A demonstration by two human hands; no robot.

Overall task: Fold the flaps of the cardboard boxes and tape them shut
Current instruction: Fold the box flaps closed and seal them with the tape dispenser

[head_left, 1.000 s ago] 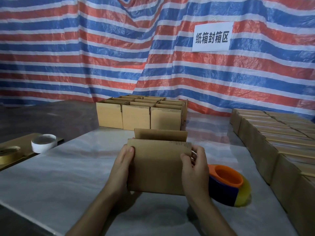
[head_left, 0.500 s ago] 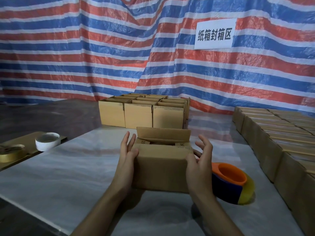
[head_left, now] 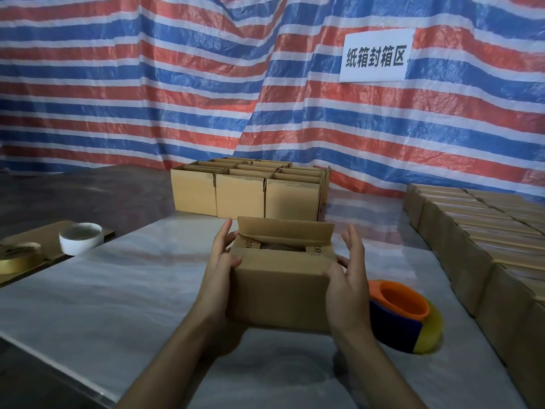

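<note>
1. Since a second ago: the tall near panel you were pinching upright has dropped, the box top has opened to view, and your fingers have gone from curled to straight.
2. The cardboard box [head_left: 280, 290] is on the tabletop [head_left: 118, 290], dead centre, right in front of you between both hands.
3. The left hand [head_left: 219, 267] has its thumb on the near top edge. Its fingers are straight up the left end and reach the corner of the far flap [head_left: 284, 230].
4. The right hand [head_left: 348, 278] has its thumb on the near right corner. Its fingers are straight and splayed, standing clear of the box side.
5. Neither grip is clamped; both are spread apart and flat, steadying the box at its short ends.
6. Key relation: the far flap stands upright just beyond your fingertips, with its long axis running left to right across you. The two printed side flaps [head_left: 320, 251] look already tucked in below it. My guess is it needs pulling toward you, and the left hand is nearer.
7. The tape dispenser [head_left: 404, 317] sits just beside your right wrist, so the right hand is nearer for taping.
8. Materials: the box is matte brown corrugated card with a ridged cut edge and sharp creases. The dispenser is glossy plastic, an orange ring on a blue body with a yellowish guard. The tabletop is smooth and pale, with a marbled look.
</note>
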